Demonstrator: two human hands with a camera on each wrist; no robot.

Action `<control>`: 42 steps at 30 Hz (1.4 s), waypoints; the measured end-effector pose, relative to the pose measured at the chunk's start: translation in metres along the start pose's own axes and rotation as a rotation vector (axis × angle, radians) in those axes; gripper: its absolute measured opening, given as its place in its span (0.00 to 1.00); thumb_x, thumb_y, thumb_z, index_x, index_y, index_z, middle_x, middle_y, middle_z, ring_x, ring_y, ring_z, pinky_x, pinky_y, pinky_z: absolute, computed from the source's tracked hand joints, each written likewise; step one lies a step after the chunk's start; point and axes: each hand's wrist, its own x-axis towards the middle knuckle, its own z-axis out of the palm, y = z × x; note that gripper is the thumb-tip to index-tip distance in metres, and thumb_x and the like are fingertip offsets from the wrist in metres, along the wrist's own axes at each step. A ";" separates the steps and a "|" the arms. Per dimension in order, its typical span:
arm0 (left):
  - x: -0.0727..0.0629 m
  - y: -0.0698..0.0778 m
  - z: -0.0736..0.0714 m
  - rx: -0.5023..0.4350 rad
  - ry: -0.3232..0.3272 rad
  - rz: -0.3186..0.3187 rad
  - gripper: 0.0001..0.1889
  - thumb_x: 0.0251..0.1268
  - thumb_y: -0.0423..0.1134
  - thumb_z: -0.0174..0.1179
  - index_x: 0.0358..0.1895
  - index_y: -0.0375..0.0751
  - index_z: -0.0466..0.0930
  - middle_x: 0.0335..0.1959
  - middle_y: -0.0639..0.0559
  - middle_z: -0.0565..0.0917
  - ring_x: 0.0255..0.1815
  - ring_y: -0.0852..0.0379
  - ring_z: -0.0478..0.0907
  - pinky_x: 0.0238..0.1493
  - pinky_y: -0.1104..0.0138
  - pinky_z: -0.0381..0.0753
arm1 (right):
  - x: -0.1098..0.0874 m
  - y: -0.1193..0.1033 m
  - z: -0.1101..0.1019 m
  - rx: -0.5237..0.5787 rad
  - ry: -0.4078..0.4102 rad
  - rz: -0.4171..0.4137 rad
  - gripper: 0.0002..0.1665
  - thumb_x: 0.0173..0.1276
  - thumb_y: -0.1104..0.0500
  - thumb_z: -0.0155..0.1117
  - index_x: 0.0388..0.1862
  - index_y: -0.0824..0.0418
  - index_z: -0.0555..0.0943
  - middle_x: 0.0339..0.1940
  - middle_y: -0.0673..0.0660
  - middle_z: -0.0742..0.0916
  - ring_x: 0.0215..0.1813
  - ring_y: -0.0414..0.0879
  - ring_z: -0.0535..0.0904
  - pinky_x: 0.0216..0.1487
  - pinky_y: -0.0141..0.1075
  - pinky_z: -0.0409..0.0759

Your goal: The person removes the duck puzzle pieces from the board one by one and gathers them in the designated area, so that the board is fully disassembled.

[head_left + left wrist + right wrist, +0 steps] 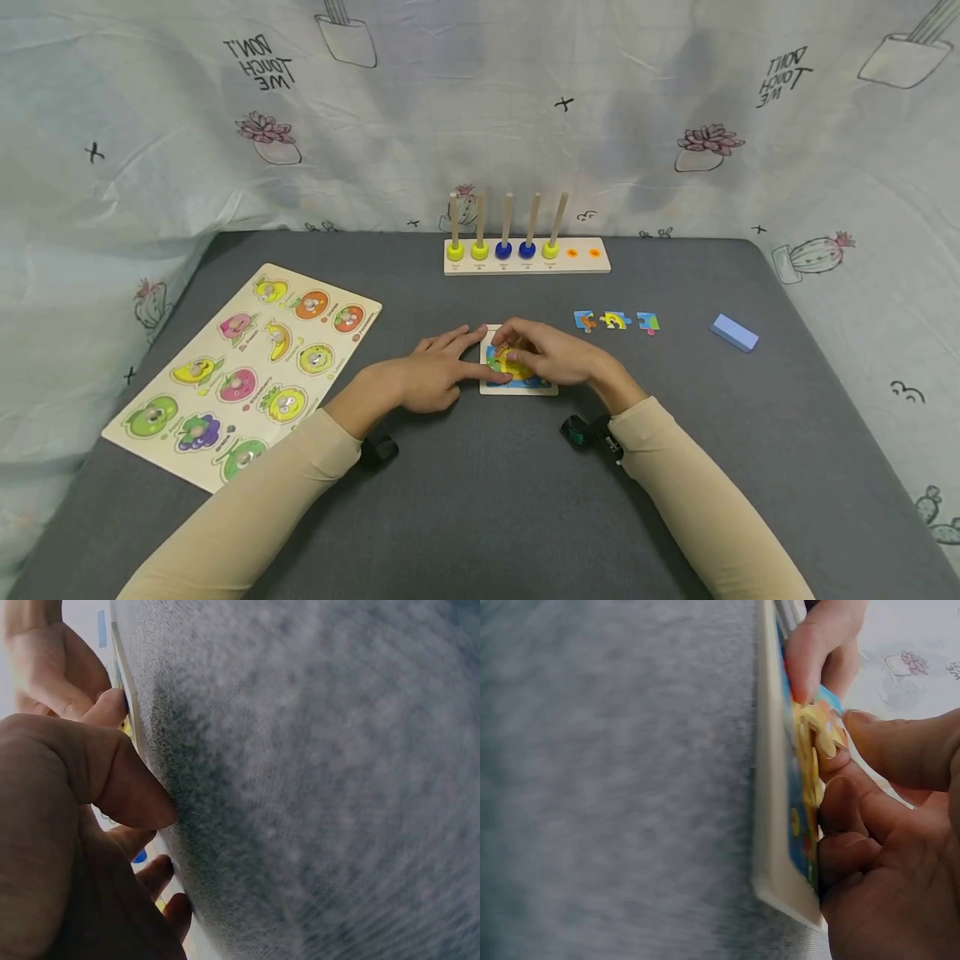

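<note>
A small wooden puzzle board (pixel 495 390) with a yellow and blue picture lies flat in front of me. My left hand (pixel 429 375) spreads its fingers at the board's left side, its thumb laid across the picture. Over the right part of the board, my right hand (pixel 558 354) pinches a yellow jigsaw piece (pixel 826 727) between thumb and fingers. Tilted up from the board, that piece has the left thumb right at its edge in the right wrist view. The left wrist view shows the left hand (pixel 67 787) close up, hiding most of the board.
Several small jigsaw pieces (pixel 615 321) lie right of the board, a blue block (pixel 734 332) farther right. Behind stands a peg rack (pixel 525 267) with yellow and blue rings. A large fruit knob puzzle (pixel 255 367) lies at the left, partly under the left sleeve.
</note>
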 end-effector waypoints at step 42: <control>0.002 -0.001 -0.001 -0.010 -0.005 -0.018 0.36 0.76 0.33 0.48 0.76 0.81 0.62 0.87 0.50 0.38 0.86 0.44 0.34 0.78 0.39 0.48 | -0.018 -0.006 -0.011 0.021 0.191 0.026 0.15 0.80 0.56 0.58 0.61 0.56 0.80 0.45 0.53 0.85 0.40 0.45 0.85 0.44 0.43 0.83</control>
